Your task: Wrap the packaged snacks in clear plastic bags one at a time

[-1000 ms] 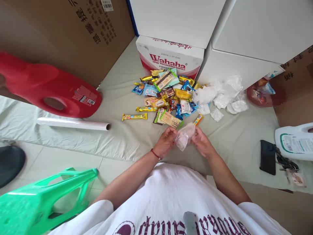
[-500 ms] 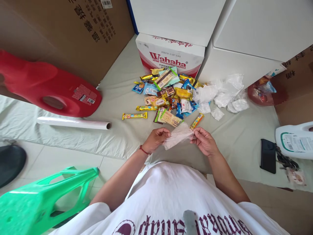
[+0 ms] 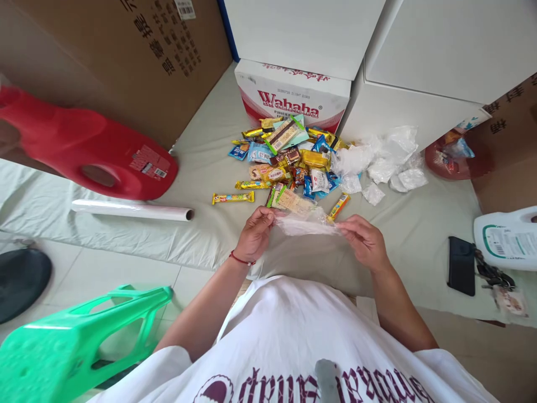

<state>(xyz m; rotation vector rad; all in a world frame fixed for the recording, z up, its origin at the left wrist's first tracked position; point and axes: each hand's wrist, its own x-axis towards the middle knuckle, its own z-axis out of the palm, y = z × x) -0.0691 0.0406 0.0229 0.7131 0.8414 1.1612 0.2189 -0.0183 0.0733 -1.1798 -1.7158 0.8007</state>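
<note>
I pinch a thin clear plastic bag between both hands, stretched flat and level just above the floor covering. My left hand has its grip closed on the bag's left edge, thumb and fingers pressed together on the film; a red cord sits on that wrist. My right hand clamps the right edge the same way. Held taut from both ends like this, the film lies spread and smooth, so its layers can be told apart.

Just beyond the bag lies a loose pile of wrapped snacks, heaped within arm's reach: yellow, blue and brown wrappers, too small for their print to be read. One long yellow bar lies apart to the left of the pile. To the right of the pile sits a cluster of crumpled clear bags.

Behind the snacks stands a white and red carton printed "Wahaha" in red. A big brown cardboard box at the far left bears black Chinese characters. A red jug with a barcode label lies on its side, and a roll of clear film rests just in front of it. At the right, a dark phone lies flat beside a white jug with a green-edged label. A green plastic stool stands near my left.
</note>
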